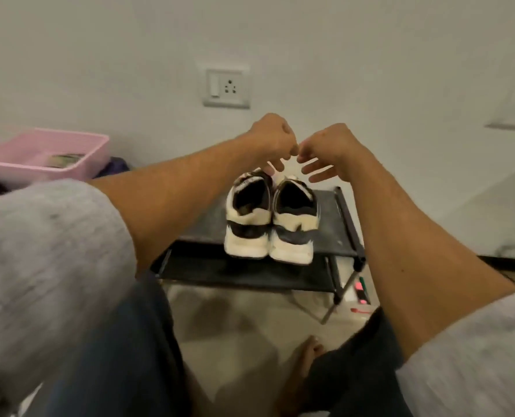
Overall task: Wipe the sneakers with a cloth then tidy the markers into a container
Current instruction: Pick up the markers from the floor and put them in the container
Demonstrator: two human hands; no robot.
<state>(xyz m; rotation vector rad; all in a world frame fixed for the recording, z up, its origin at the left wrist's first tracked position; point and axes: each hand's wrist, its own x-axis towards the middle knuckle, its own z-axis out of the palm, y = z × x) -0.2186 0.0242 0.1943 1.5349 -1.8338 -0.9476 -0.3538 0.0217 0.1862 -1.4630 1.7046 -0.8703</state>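
Note:
A pair of white and black sneakers stands heel-toward-me on the top shelf of a low black rack (333, 227), the left sneaker (248, 224) touching the right sneaker (293, 228). Both my arms reach out over them. My left hand (269, 142) and my right hand (330, 150) hover just above the sneakers' toes, meeting at the fingertips. Their fingers hang down loosely and hold nothing that I can see. Several markers (361, 293) lie on the floor by the rack's right leg. No cloth is in view.
A pink plastic basket (81, 158) sits at the far left by the wall. A wall socket (226, 88) is above the rack. My knees and a bare foot (308, 353) fill the foreground on the tiled floor.

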